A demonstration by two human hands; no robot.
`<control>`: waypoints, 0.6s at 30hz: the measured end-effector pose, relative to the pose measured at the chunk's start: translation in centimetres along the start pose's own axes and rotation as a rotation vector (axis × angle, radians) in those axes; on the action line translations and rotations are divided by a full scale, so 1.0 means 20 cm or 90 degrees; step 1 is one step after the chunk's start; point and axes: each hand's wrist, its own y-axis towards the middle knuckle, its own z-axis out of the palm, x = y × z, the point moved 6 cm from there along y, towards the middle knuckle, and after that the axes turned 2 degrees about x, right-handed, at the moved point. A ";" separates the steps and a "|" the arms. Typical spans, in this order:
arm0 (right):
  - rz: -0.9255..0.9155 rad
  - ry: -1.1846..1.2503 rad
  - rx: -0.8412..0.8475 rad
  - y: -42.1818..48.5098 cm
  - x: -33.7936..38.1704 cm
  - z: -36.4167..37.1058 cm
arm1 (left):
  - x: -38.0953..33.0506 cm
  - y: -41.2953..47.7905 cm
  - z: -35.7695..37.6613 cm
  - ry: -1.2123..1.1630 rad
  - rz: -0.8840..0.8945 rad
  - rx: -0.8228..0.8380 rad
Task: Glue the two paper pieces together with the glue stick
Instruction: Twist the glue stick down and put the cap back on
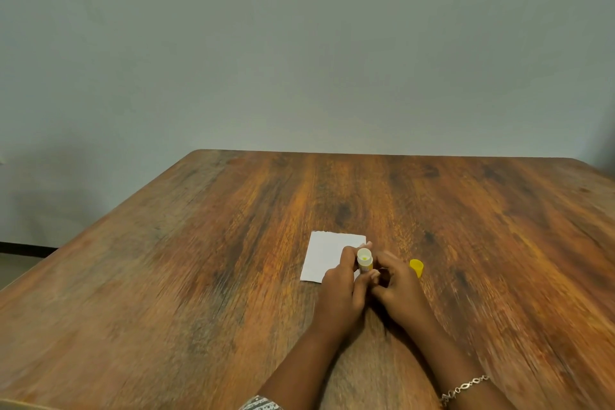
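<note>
- Stick (364, 260): uncapped and upright, held just above the near right corner of the paper (324, 255).
- Left hand (339, 289): fingers wrapped round the stick's barrel.
- Right hand (399, 289): fingers curled, pinching the stick's lower end; a bracelet (464, 388) sits on the wrist.
- Paper: one white sheet, flat on the surface (199, 243).
- Cap (416, 267): yellow, on the surface just right of the right hand.

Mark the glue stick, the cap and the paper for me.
glue stick (365, 263): head view, on the barrel just below its open top.
cap (416, 267): head view, on its yellow side.
paper (323, 253): head view, on its bare white middle.
</note>
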 end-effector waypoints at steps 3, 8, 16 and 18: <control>-0.005 0.069 0.032 -0.01 0.02 0.00 | 0.01 0.00 -0.01 0.006 -0.005 -0.016; -0.012 -0.035 0.003 0.00 0.00 0.00 | 0.02 0.00 0.01 0.011 -0.013 -0.003; -0.001 0.032 0.035 0.00 0.01 0.00 | 0.02 0.00 0.00 0.021 -0.025 -0.018; 0.004 -0.014 0.022 0.00 0.00 0.00 | 0.02 0.00 0.00 0.024 -0.028 -0.006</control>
